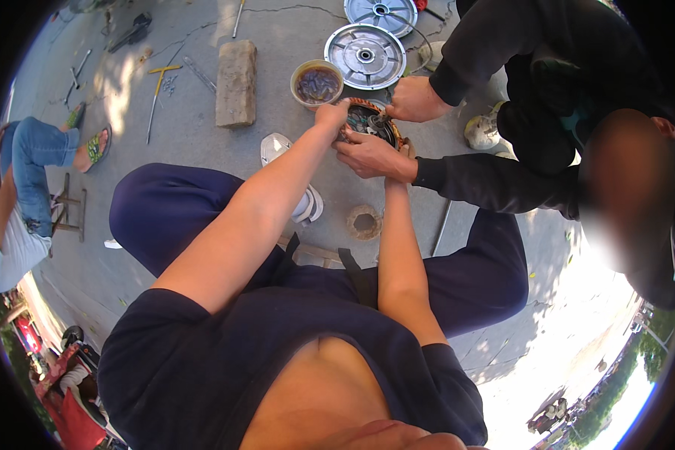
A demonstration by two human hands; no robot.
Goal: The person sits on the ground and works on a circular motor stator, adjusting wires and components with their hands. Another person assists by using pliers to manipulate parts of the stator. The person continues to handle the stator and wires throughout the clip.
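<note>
A round metal part with copper windings around its rim and a dark, cluttered middle is held off the ground in front of me. My left hand grips its left rim. My right hand is at its lower right edge, partly hidden behind a co-worker's hand, its fingers curled on the rim. The co-worker's other hand touches the upper right of the part. A tub of brown liquid with dark pieces stands just above my left hand.
Two silver discs, a worn block, a yellow T-handled tool and a small stone-like ring lie on the concrete. A co-worker in black crouches at right. Another person's legs are at left, beside a low stool.
</note>
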